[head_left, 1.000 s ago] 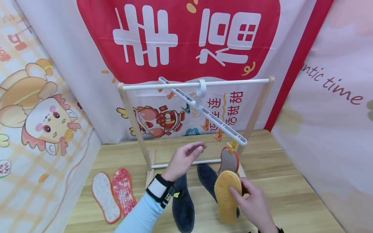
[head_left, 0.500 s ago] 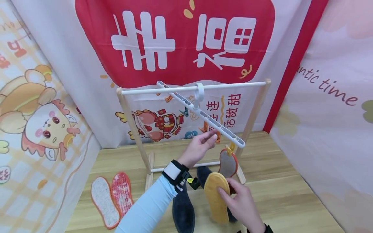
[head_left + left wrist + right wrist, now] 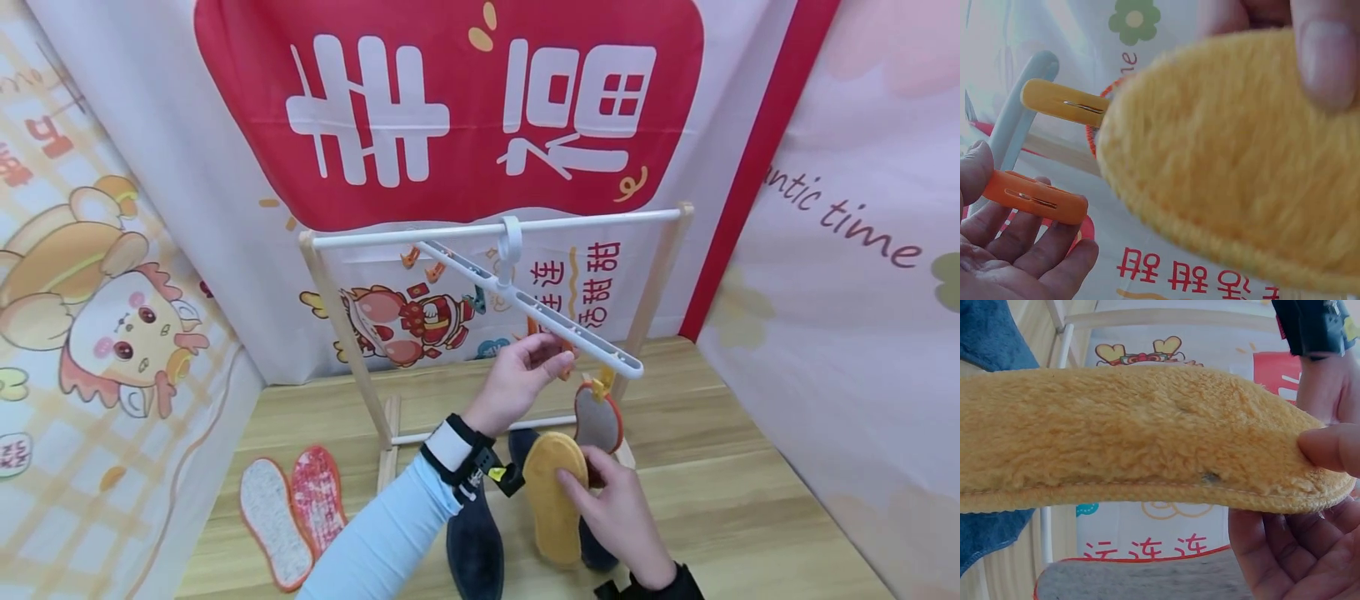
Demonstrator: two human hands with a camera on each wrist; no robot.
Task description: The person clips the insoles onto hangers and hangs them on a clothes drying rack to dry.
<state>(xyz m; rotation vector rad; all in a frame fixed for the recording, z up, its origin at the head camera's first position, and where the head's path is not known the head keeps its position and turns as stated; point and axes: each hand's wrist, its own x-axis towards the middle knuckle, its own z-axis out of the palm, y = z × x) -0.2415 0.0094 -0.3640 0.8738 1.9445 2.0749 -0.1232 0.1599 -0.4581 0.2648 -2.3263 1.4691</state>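
The place appears to be a small booth, closed in on three sides; what building surrounds it cannot be told. Beyond the left fingers [image 3: 536,343] hangs a red-and-white sheet [image 3: 480,100] printed with large characters; well to their left, a cartoon-printed sheet [image 3: 131,292]; well to their right, a pale sheet [image 3: 847,333] lettered "time". Below them spreads a wood-grain counter [image 3: 750,475].
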